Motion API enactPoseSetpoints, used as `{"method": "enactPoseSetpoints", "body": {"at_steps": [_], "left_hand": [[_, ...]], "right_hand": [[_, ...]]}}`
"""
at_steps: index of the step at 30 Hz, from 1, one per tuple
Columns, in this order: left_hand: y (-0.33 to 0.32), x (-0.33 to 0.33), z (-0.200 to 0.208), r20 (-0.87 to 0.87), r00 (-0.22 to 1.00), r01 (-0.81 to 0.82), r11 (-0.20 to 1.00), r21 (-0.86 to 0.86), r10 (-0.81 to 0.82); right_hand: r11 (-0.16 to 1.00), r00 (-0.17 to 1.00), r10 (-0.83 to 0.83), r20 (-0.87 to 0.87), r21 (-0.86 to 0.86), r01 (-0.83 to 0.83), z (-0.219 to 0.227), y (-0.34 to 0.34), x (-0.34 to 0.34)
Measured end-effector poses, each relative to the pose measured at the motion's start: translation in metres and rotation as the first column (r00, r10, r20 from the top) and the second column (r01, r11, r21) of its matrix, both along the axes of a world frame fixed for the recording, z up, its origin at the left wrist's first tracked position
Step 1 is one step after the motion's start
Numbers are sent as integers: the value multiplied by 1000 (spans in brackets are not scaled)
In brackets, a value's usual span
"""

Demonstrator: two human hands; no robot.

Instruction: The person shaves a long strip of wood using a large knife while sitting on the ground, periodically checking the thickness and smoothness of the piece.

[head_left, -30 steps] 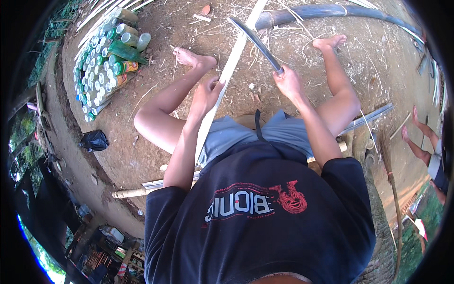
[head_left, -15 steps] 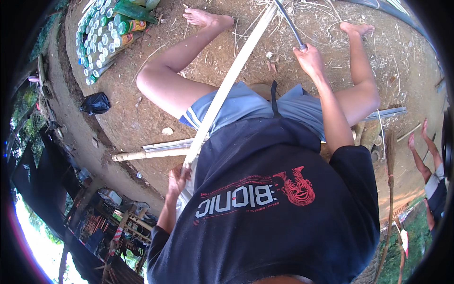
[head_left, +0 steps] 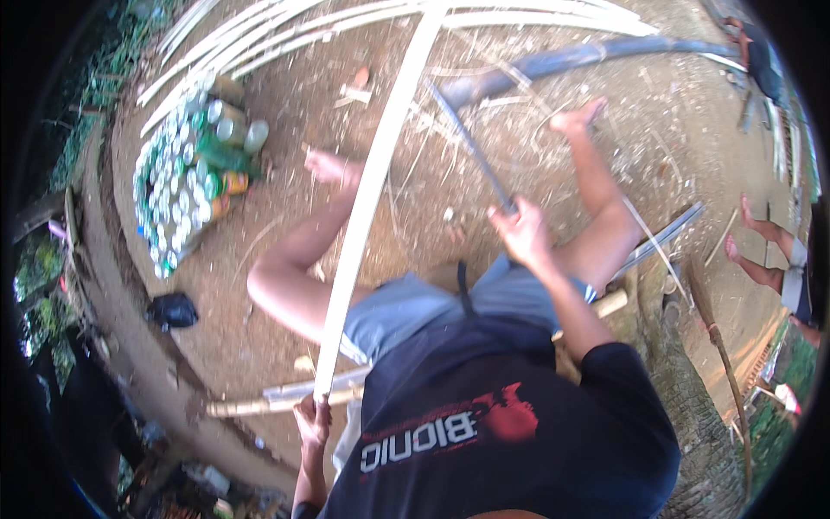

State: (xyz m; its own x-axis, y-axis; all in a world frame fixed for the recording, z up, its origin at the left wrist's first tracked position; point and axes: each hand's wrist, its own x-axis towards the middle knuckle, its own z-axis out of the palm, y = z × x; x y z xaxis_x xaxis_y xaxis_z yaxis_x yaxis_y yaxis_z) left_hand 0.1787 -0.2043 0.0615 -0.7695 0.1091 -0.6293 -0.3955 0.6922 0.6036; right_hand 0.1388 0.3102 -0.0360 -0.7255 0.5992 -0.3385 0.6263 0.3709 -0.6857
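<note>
At seven o'clock the left hand (head_left: 311,422) gripped the near end of a pale bamboo strip (head_left: 367,208), seemingly steadying its run toward twelve. The right hand (head_left: 525,233) clasped a machete (head_left: 469,144), aimed toward eleven, presumably clear of the legs (head_left: 596,177).

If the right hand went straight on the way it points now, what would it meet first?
Beyond the long blade in the right hand, the pale strip looks first in line, though depth is unclear.
</note>
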Motion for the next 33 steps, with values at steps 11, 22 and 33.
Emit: {"method": "enactPoseSetpoints", "body": {"at_steps": [11,22,33], "left_hand": [[244,-172,-117,20,984,168,949,268,-180],[260,-183,-133,298,953,-57,934,353,-54],[261,-174,-137,227,973,-23,951,308,-50]], "right_hand": [[819,976,-213,34,-539,198,1,-11,3],[870,858,439,266,113,-480,-6,-29,15],[768,733,563,380,88,-635,-59,31,-12]]}}
